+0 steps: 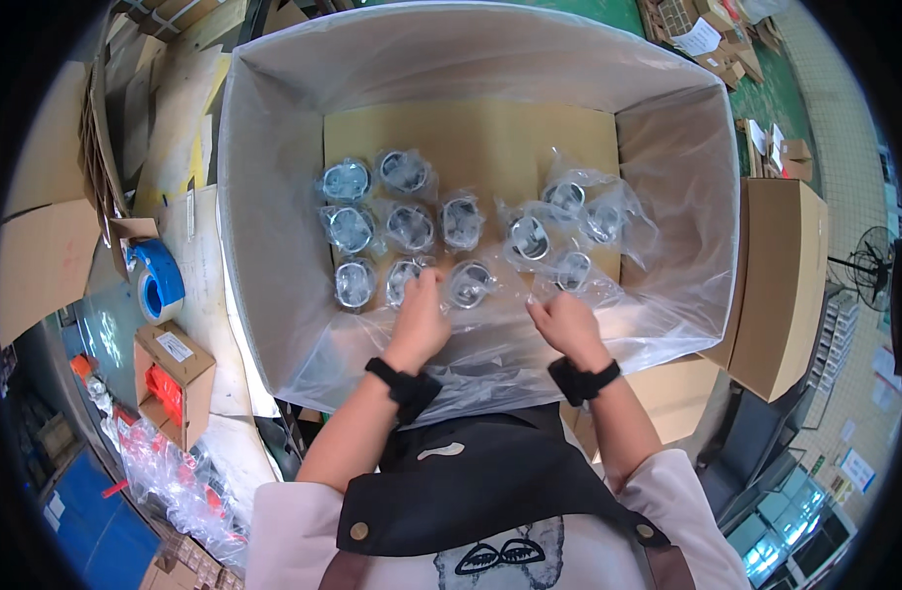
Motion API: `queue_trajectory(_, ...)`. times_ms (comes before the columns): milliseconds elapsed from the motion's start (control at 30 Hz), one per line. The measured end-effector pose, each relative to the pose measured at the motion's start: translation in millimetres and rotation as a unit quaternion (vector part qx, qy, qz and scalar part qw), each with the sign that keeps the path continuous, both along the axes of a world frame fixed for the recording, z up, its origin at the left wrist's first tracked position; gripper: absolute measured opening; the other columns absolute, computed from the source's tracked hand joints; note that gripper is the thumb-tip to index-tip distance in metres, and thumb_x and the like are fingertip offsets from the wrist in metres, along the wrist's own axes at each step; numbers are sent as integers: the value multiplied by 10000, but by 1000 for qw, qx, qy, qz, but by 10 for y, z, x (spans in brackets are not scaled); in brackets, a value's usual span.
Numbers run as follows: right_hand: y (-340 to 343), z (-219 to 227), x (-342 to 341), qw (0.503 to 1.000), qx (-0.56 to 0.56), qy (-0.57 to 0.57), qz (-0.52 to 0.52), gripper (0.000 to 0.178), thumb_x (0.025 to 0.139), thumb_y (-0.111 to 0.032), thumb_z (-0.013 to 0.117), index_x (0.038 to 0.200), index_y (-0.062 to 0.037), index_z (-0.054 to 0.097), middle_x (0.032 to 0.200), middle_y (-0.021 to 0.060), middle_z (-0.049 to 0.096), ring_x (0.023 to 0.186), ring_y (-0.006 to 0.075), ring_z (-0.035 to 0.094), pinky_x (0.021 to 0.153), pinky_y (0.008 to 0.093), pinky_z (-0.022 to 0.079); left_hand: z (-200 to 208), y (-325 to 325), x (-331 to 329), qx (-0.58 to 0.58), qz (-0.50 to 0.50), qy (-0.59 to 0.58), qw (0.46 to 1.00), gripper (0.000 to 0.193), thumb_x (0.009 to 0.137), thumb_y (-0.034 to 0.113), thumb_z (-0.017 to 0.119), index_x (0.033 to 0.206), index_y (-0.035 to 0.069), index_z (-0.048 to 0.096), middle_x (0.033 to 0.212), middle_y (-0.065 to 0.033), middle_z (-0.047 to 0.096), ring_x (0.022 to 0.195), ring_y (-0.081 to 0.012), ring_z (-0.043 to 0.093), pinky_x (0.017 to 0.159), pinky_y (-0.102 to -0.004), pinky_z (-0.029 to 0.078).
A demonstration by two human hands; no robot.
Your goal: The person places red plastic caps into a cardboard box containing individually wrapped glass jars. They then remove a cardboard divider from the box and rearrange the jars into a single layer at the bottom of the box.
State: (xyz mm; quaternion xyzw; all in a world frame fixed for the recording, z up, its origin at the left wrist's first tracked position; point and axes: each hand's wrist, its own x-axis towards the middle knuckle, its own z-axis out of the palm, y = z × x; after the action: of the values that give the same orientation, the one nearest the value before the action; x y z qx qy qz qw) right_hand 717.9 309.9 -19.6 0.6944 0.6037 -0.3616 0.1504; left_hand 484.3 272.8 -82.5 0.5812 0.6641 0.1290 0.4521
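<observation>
Several round, shiny metal ring-shaped parts, each in a clear plastic bag, stand inside a large carton (667, 177) lined with clear film. My left hand (421, 320) is closed, its fingertips at the right edge of a bagged metal part (404, 282) in the near row. Just right of it sits another bagged metal part (471, 284). My right hand (569, 326) is closed with the thumb to the left, at the clear plastic bag (601, 289) around a metal part (572, 270). Its fingertips are partly hidden.
The film liner (481, 369) folds over the carton's near wall. On the left bench are a blue tape roll (160, 282), a small carton (176, 379) with red contents, and bagged red pieces (180, 477). A closed carton (781, 285) stands on the right, near a fan (872, 264).
</observation>
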Motion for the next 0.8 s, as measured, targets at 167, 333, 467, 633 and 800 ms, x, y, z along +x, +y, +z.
queue_trajectory(167, 591, 628, -155, 976, 140, 128, 103, 283, 848, -272, 646, 768, -4, 690, 685, 212, 630, 661, 393, 626, 611, 452, 490, 501, 397, -348, -80, -14, 8, 997, 375, 770, 183, 691, 1105, 27, 623, 998, -217, 657, 962, -389, 622, 835, -449, 495)
queue_trajectory(333, 1321, -244, -1029, 938, 192, 21, 286, 135, 796, -145, 612, 801, -58, 714, 796, 174, 685, 735, 342, 677, 656, 429, 551, 108, 1065, -151, 22, -18, 49, 998, 228, 784, 156, 659, 985, 53, 684, 978, -198, 672, 958, -376, 630, 818, -471, 503)
queue_trajectory(467, 1187, -1002, -1245, 965, 135, -58, 217, 200, 846, -176, 562, 916, -99, 734, 993, 147, 709, 891, 286, 703, 731, 391, 569, -415, 1105, 122, 37, 38, 28, 998, 211, 781, 62, 611, 987, 20, 602, 983, -244, 654, 976, -419, 613, 825, -508, 499)
queue_trajectory(633, 1229, -694, -1045, 974, 128, 8, 188, 163, 757, -176, 677, 794, -18, 691, 825, 211, 681, 800, 378, 673, 723, 460, 548, -597, 993, 222, 66, 53, 48, 995, 183, 823, 66, 569, 997, 12, 586, 995, -235, 634, 975, -421, 615, 828, -510, 503)
queue_trajectory(800, 1289, -295, -693, 986, 82, -5, 147, 236, 784, -223, 734, 808, 7, 689, 850, 224, 682, 864, 377, 671, 759, 441, 546, -347, 996, 56, 88, 55, -14, 994, 181, 809, 125, 657, 964, 32, 670, 930, -172, 665, 875, -353, 640, 782, -420, 517)
